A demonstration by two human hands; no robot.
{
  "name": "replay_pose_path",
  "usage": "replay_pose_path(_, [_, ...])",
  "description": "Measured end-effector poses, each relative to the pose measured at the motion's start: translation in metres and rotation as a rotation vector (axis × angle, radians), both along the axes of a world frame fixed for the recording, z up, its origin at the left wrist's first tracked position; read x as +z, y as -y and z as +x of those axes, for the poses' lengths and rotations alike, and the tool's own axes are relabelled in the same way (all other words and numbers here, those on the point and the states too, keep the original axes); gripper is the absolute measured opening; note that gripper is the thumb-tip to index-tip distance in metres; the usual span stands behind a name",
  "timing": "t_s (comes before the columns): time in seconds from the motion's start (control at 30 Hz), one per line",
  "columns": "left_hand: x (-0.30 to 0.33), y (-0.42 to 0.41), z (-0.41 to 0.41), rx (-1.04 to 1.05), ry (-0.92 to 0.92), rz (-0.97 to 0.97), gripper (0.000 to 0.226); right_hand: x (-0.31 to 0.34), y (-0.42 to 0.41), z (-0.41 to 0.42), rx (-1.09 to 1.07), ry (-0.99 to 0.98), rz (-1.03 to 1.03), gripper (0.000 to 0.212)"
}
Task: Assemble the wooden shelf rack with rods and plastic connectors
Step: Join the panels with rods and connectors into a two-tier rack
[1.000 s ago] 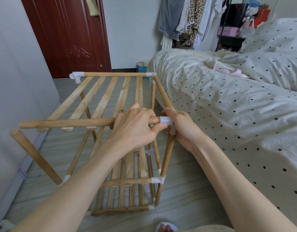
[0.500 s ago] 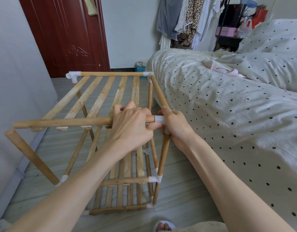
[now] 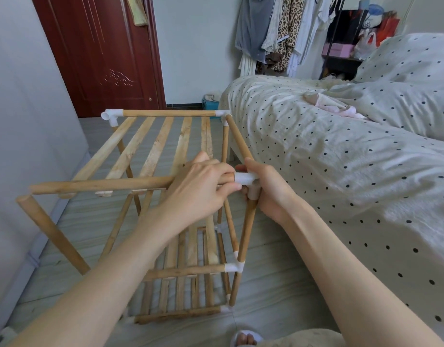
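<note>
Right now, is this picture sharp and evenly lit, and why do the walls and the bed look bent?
Head view: soft, even daylight, no glare and only faint shadows on the floor; the wide-angle lens bows the wall and the bed towards the edges; left hand, right hand and the white connector are sharp; the hanging clothes look slightly softer.

a bedroom seen from above the floor. pale grey wood-grain floor [image 3: 278,291]; plain white wall [image 3: 20,116] at left with a white skirting board [image 3: 30,261]. dark red panelled door [image 3: 103,53], closed, in the far wall [image 3: 190,46]. bed [image 3: 341,176] at right under a cream cover with black dots, a pink cloth [image 3: 341,110] lying on it. clothes [image 3: 278,33] hang beyond the bed, beside a dark shelf unit [image 3: 341,63] holding a pink box [image 3: 337,49] and bags. even, soft daylight.
</note>
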State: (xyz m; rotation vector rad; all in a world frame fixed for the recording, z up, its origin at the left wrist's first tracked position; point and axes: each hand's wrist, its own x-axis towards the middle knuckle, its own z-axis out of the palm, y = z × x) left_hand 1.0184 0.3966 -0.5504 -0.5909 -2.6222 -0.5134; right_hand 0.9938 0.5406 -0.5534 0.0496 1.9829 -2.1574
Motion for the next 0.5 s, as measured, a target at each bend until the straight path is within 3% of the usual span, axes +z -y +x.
replay_pose_path(0.2, [0.002,0.03,0.002,-0.05,-0.053,-0.105,0.043,0.018,-0.009,-0.017,0.011,0.144,-0.139,0.045])
replay_pose_path(0.5, [0.001,0.025,-0.003,-0.109,-0.049,-0.015,0.021,0.012,0.009,-0.038,-0.054,0.106,-0.065,0.02])
